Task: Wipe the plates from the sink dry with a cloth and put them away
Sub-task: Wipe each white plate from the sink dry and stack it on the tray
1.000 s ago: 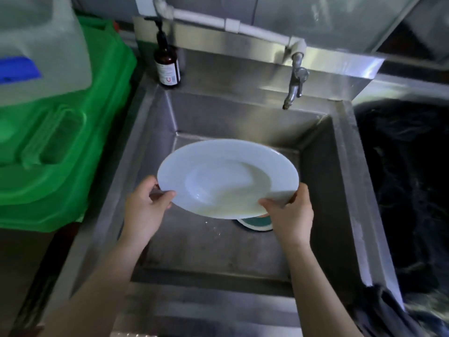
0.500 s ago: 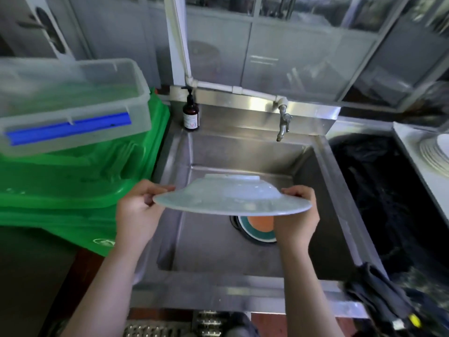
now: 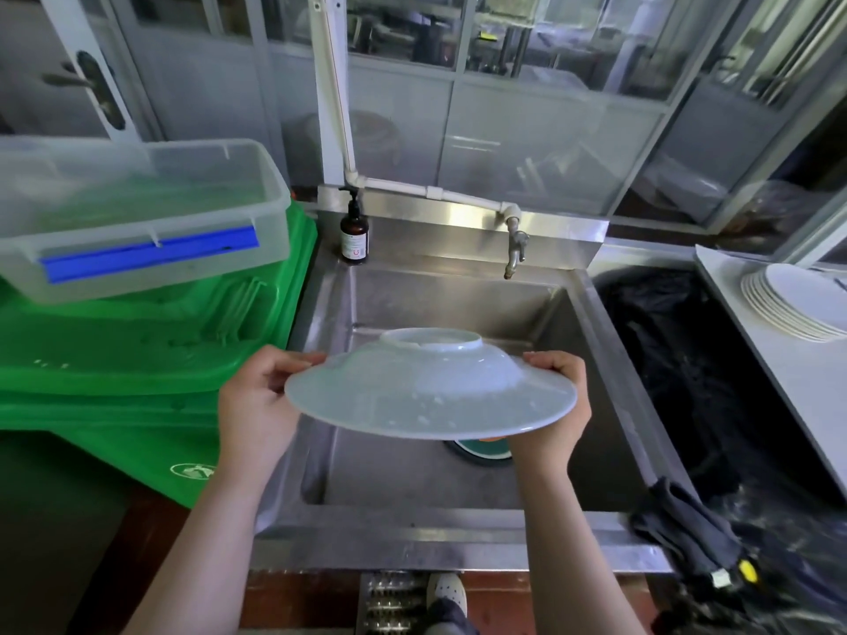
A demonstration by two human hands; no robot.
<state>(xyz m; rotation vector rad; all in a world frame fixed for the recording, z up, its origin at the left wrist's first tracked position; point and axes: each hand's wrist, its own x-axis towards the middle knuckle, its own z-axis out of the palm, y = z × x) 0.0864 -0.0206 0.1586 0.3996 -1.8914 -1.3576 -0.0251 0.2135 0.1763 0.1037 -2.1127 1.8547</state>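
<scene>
A white deep plate (image 3: pixel 426 396) is held upside down above the steel sink (image 3: pixel 591 341), its foot ring up and water drops on its underside. My left hand (image 3: pixel 256 405) grips its left rim and my right hand (image 3: pixel 557 405) grips its right rim. A dark cloth (image 3: pixel 683 533) lies on the sink's front right corner. A stack of white plates (image 3: pixel 793 304) sits on the counter at the far right. A teal drain stopper (image 3: pixel 481 451) shows under the plate.
A green bin (image 3: pixel 137 368) with a clear plastic box (image 3: pixel 137 213) on top stands left of the sink. A brown soap bottle (image 3: pixel 354 231) and a tap (image 3: pixel 515 249) are at the sink's back. A black-lined bin (image 3: pixel 678 368) is on the right.
The plate was turned from face up to upside down and lifted out over the sink. My view rose, bringing the plate stack and the windows into sight.
</scene>
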